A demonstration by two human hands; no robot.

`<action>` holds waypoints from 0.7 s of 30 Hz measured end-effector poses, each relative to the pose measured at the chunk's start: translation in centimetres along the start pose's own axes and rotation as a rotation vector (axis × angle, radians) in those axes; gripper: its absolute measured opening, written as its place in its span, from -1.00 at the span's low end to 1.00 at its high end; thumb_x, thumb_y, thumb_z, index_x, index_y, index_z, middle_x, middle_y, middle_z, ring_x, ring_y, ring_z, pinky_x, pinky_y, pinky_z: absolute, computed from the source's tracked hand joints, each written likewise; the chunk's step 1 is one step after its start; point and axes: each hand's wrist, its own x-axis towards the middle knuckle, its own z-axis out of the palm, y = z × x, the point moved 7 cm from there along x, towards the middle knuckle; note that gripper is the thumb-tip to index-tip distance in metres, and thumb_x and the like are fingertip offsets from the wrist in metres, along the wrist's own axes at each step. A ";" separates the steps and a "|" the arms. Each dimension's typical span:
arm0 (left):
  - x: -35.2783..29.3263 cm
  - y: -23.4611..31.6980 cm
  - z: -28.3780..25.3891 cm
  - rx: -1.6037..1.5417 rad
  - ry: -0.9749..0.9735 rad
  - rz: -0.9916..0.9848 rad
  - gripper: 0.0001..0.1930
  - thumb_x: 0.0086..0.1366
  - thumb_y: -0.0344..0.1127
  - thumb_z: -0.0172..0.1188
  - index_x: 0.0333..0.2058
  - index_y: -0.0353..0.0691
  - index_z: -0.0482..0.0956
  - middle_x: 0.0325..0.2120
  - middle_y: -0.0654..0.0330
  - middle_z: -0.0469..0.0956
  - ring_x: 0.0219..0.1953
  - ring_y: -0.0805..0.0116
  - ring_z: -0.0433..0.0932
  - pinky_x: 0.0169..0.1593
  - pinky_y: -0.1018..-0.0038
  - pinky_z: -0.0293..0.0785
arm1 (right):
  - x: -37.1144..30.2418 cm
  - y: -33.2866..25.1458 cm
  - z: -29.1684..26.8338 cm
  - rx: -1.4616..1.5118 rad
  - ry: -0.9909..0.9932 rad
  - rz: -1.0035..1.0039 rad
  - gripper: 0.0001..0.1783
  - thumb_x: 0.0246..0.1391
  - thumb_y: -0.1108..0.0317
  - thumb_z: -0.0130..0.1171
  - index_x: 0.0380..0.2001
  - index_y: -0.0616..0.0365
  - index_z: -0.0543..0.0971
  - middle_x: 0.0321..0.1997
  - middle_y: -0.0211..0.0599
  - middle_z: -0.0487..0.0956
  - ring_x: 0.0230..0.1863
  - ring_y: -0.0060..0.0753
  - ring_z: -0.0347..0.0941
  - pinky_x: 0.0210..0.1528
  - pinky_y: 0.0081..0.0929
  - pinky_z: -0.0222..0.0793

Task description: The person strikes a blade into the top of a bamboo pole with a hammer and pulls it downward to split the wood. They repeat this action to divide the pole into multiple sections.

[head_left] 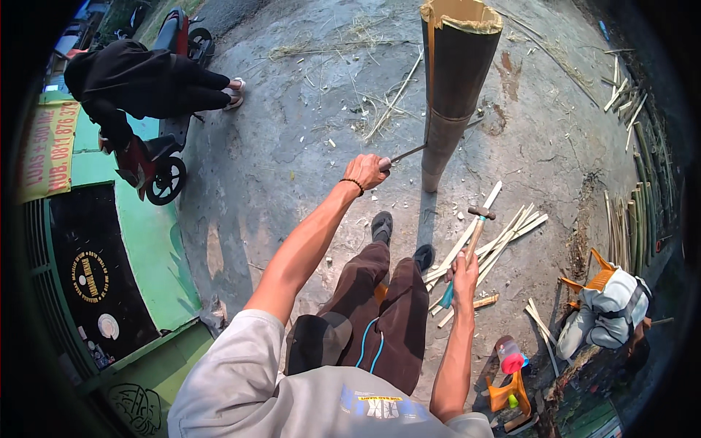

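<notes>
My left hand (367,172) is closed round the handle of a long knife (409,152), arm stretched forward. The blade meets a thick, dark bamboo pole (454,87) standing upright on the ground, and what looks like its tip shows on the pole's far side. A narrow split strip runs down the pole's left side; its cut top is pale and ragged. In my right hand (464,279), lower and closer to me, is a hammer (475,235) with a wooden handle, its head pointing up and away. Pale split bamboo strips (512,235) lie on the ground beyond it.
A person in dark clothes (146,77) stands by a red motorbike (166,179) at the left, near a green wall (153,263). At the right are a white sack (617,303), a pink-lidded container (510,356), an orange stool-like object (509,394) and stacked bamboo poles (642,219).
</notes>
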 end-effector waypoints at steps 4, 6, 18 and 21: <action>-2.6 1.9 0.3 -0.004 0.001 -0.034 -0.74 0.18 -0.07 0.28 -0.20 0.00 0.71 -0.38 -0.07 0.67 -0.25 -0.16 0.65 -0.15 0.03 0.57 | 4.2 -2.7 -3.9 -0.043 0.066 -0.056 -0.74 0.43 0.15 -0.01 -0.11 0.13 0.33 -0.56 -0.46 0.31 -0.71 -0.61 0.22 -0.69 -0.56 0.22; -3.1 2.6 0.5 -0.026 0.005 -0.013 -0.73 0.18 -0.05 0.28 -0.22 -0.02 0.71 -0.38 -0.07 0.67 -0.26 -0.15 0.65 -0.16 0.03 0.57 | 6.0 -2.5 -4.5 -0.044 0.058 -0.063 -0.74 0.44 0.13 -0.03 -0.18 0.11 0.32 -0.56 -0.47 0.32 -0.71 -0.63 0.24 -0.71 -0.59 0.21; 1.8 4.6 -2.5 0.049 0.155 0.377 -0.52 0.33 0.06 0.25 -0.39 -0.36 0.63 -0.74 0.16 0.27 -0.64 0.45 0.26 -0.52 0.35 0.24 | 18.6 6.1 -4.0 -0.241 0.110 -0.195 -0.67 0.35 0.31 0.01 0.02 0.37 0.38 -0.35 -0.18 0.57 -0.37 -0.35 0.65 -0.35 -0.43 0.59; 2.6 3.4 -2.8 0.157 0.152 0.405 -0.54 0.32 0.04 0.24 -0.28 -0.36 0.65 -0.67 0.24 0.30 -0.61 0.48 0.25 -0.50 0.39 0.21 | 22.2 5.8 -5.1 -0.233 0.143 -0.339 -0.68 0.35 0.36 -0.02 0.05 0.37 0.33 -0.17 -0.10 0.55 -0.27 -0.32 0.65 -0.25 -0.43 0.60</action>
